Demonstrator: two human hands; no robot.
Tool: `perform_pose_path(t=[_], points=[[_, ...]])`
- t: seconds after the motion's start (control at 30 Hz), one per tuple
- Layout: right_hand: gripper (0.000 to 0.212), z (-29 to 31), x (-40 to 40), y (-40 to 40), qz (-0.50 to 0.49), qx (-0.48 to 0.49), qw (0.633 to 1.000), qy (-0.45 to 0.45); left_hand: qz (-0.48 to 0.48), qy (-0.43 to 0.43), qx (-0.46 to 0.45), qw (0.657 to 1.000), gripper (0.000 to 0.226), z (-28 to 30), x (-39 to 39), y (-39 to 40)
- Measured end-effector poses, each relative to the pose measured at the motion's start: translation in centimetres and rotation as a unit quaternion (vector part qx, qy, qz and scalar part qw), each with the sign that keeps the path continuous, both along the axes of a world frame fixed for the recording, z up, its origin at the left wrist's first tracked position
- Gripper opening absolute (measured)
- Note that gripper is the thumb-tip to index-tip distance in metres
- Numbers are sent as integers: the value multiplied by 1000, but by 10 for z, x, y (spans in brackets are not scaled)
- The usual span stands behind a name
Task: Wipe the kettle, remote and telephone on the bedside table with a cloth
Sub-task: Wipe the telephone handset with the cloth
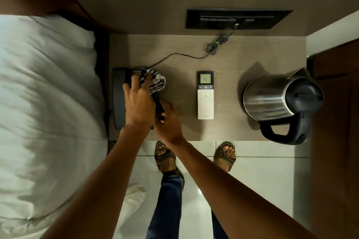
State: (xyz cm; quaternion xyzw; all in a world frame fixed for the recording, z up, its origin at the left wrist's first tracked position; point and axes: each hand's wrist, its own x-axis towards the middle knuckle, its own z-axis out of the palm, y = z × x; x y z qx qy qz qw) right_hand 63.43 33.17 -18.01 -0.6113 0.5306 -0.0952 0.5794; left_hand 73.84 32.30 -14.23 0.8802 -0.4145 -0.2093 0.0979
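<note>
A dark grey telephone (pixel 118 99) lies at the left end of the bedside table (pixel 229 60). My left hand (pixel 138 103) rests on top of it and holds a striped grey cloth (pixel 156 81) bunched against the phone's upper part. My right hand (pixel 168 122) grips the phone's dark right edge near the table's front. Most of the phone is hidden under both hands. A white remote (pixel 205 103) with a lit screen lies flat at the table's middle. At the right end stands a steel kettle (pixel 270 99) with a black lid and handle.
A thin cable (pixel 184 55) runs from the phone to a black switch panel (pixel 233 19) on the wall. A white pillow and bed (pixel 48 103) adjoin the table's left side. A wooden panel (pixel 334 122) stands at the right. My sandalled feet (pixel 225 155) are on the tiled floor.
</note>
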Motion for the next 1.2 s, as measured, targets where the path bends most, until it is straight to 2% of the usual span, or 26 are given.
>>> perform_pose_path(t=[0.13, 0.27, 0.33, 0.47, 0.57, 0.67, 0.73, 0.8, 0.87, 0.97, 1.1, 1.2], points=[[35, -6, -2, -3, -59, 80, 995, -1, 1, 43, 8, 999, 66, 5, -9, 38], [50, -8, -3, -5, -87, 140, 986, -23, 13, 77, 20, 997, 56, 14, -16, 67], [46, -8, -3, -4, -114, 169, 978, -47, 30, 74, 12, 997, 51, 20, -11, 59], [45, -3, 0, -4, -107, 136, 984, -42, 54, 6, -44, 998, 56, 23, 13, 9], [47, -2, 2, -4, -116, 115, 986, -39, 40, -3, -15, 999, 66, 15, 22, -17], [38, -8, 0, -4, -103, 117, 987, -29, 16, -6, 31, 999, 67, 13, 7, -2], [33, -10, -2, -4, -113, 151, 981, -37, 21, 6, 47, 999, 67, 17, -7, 26], [45, -5, -2, -7, -120, 195, 972, -53, 30, 33, 68, 997, 65, 23, -19, 54], [54, -2, -3, -9, -112, 199, 972, -61, 33, 49, 88, 994, 60, 29, -20, 69], [49, -5, -4, -9, -108, 167, 977, -80, 45, 31, 71, 996, 57, 29, 0, 49], [55, -9, -2, -9, -129, 191, 970, -79, 4, -8, 20, 1000, 73, 21, 22, -5], [39, -12, -3, -8, -132, 182, 971, -77, -42, -20, 52, 998, 75, 13, 14, -7]])
